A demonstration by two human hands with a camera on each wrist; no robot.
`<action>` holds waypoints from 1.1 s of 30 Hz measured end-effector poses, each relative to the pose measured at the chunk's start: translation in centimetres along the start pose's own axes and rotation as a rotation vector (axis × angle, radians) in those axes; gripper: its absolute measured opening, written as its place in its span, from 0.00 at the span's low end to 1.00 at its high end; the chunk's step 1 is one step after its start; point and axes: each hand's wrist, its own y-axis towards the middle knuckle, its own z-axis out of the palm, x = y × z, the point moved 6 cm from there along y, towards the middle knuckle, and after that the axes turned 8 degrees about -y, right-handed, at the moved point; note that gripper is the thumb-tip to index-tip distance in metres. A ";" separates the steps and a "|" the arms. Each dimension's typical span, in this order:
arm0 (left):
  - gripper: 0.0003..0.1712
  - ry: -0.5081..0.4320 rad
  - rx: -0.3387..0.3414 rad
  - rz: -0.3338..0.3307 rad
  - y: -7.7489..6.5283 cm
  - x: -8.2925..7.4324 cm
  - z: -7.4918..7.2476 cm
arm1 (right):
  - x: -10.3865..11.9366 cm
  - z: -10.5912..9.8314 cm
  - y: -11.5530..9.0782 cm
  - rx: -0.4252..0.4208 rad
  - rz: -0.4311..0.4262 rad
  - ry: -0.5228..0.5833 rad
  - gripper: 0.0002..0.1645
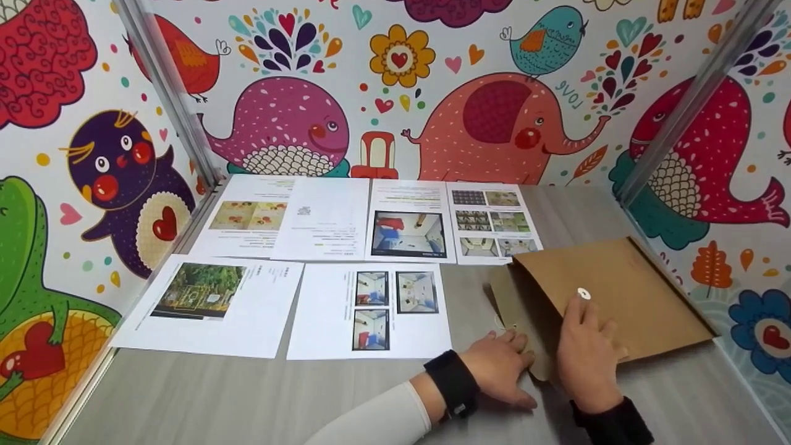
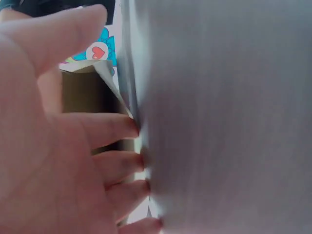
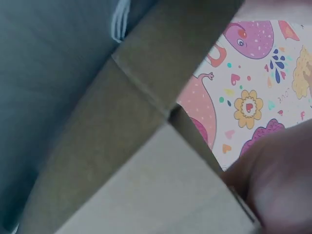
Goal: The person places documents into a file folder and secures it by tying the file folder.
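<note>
A brown kraft paper envelope [image 1: 618, 296] lies at the right of the table, its mouth raised toward the left and its flap [image 1: 539, 352] folded out. A white round button [image 1: 584, 294] sits on its upper panel. My right hand [image 1: 588, 361] grips the raised edge of that panel, index fingertip beside the button; the thumb is hidden in the head view. My left hand [image 1: 497, 366] rests with fingers spread on the flap and tabletop. In the left wrist view, the left hand's fingertips [image 2: 124, 163] touch the surface. The right wrist view shows the envelope's inner side [image 3: 161, 180] and folded flap [image 3: 112, 102].
Printed sheets lie left of the envelope: a back row including a text page [image 1: 321, 216] and a picture page [image 1: 485, 244], and two nearer sheets, one with a green aerial photo [image 1: 272, 327]. Cartoon-patterned walls [image 1: 383, 80] enclose the grey table [image 1: 247, 395].
</note>
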 end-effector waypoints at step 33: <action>0.38 -0.050 -0.051 -0.011 0.7 1.4 -0.5 | -0.6 1.5 0.7 0.243 -0.051 0.031 0.27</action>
